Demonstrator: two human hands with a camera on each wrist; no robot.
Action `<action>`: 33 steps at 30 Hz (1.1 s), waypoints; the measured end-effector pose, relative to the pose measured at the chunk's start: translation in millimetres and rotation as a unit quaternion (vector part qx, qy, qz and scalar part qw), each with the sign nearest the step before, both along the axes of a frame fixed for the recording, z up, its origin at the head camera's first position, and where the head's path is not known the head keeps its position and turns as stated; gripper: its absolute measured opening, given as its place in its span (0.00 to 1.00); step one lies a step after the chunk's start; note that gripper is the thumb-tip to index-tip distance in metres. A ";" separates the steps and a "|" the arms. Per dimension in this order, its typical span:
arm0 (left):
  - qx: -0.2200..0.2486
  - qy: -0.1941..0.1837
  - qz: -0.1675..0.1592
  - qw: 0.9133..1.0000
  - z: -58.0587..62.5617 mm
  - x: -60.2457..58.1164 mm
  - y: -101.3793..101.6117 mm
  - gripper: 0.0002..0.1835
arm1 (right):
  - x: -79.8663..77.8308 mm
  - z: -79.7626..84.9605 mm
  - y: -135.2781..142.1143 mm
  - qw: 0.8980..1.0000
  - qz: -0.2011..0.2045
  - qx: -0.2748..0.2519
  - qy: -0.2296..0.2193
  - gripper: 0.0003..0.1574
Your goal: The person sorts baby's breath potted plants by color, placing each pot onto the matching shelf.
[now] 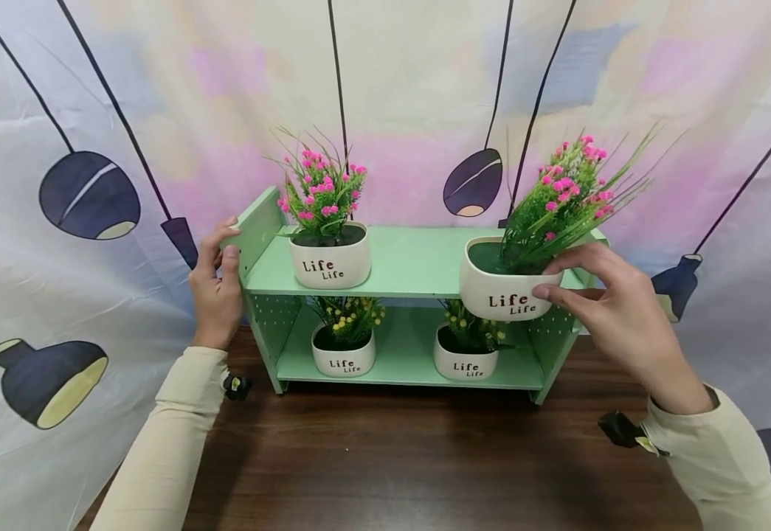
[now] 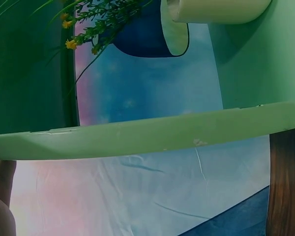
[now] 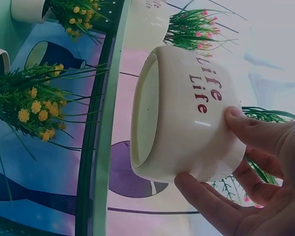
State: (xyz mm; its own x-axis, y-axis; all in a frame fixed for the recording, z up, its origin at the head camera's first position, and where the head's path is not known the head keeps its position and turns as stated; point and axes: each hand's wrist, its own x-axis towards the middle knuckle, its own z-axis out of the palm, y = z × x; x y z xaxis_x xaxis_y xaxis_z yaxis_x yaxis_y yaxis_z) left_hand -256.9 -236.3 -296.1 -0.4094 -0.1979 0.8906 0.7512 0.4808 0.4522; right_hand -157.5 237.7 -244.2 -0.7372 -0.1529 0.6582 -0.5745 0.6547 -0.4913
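My right hand (image 1: 631, 317) grips a white oval flower pot (image 1: 481, 291) by its right end, thumb on the lettered front. It holds pink artificial flowers and grass and is tilted, in front of the green two-tier shelf's upper board. In the right wrist view, the pot's underside shows beside the thumb and fingers of the right hand (image 3: 265, 167). My left hand (image 1: 218, 302) touches the outside of the shelf's left side panel (image 1: 259, 228), fingers bent near its top edge. Only a dark sliver of that hand (image 2: 0, 196) shows in the left wrist view.
A matching pink-flowered pot (image 1: 332, 262) stands on the left of the upper board. Two white pots with yellow flowers, left (image 1: 345, 361) and right (image 1: 466, 365), sit on the lower board (image 1: 405, 372). The shelf stands on a dark wooden table (image 1: 372, 457) before a lamp-patterned curtain (image 1: 398, 88).
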 end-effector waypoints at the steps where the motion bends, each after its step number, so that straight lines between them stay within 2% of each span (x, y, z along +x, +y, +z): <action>1: -0.001 0.001 0.000 1.000 -0.1 -0.1 0.2 0.15 | -2.2 0.3 -0.5 1.000 0.004 -0.001 0.002 0.15; 11: 0.007 -0.002 -0.016 1.000 0.7 1.2 2.2 0.15 | -23.7 2.0 -5.1 1.000 0.002 0.000 0.017 0.10; 16: 0.008 0.000 -0.019 1.000 0.8 1.9 1.2 0.16 | -34.2 1.1 -10.6 1.000 -0.009 -0.002 0.020 0.10; 22: 0.007 0.000 -0.014 1.000 1.9 3.6 1.0 0.16 | -47.9 -0.7 -17.1 0.999 0.006 -0.018 0.035 0.11; 33: 0.005 -0.007 -0.011 1.000 1.9 3.6 0.8 0.16 | -60.0 -8.1 -19.9 0.999 -0.002 -0.025 0.026 0.11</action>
